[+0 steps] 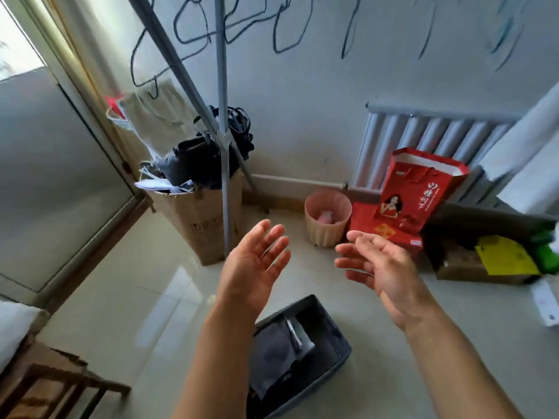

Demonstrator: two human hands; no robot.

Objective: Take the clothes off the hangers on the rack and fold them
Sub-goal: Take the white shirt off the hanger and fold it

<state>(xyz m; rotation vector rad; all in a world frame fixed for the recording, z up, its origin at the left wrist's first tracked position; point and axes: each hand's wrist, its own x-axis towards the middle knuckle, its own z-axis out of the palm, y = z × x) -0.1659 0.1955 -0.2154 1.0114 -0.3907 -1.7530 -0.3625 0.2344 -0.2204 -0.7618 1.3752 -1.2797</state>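
Observation:
Both my hands are raised in front of me, palms facing each other, holding nothing. My left hand [254, 261] has its fingers spread and straight. My right hand [378, 261] has relaxed, slightly bent fingers. Several bare dark wire hangers [193, 34] hang blurred along the top, by the grey metal rack poles [223, 122]. No clothes show on those hangers. Below my arms on the floor stands a dark plastic bin [335, 337] with dark folded cloth [272, 352] inside it.
A cardboard box [196, 219] stuffed with dark bags and a beige cloth stands behind the rack pole. A pink waste basket [326, 219], red gift bags [417, 192], a radiator [429, 137] and flat boxes line the wall. A wooden chair [45, 385] is at lower left.

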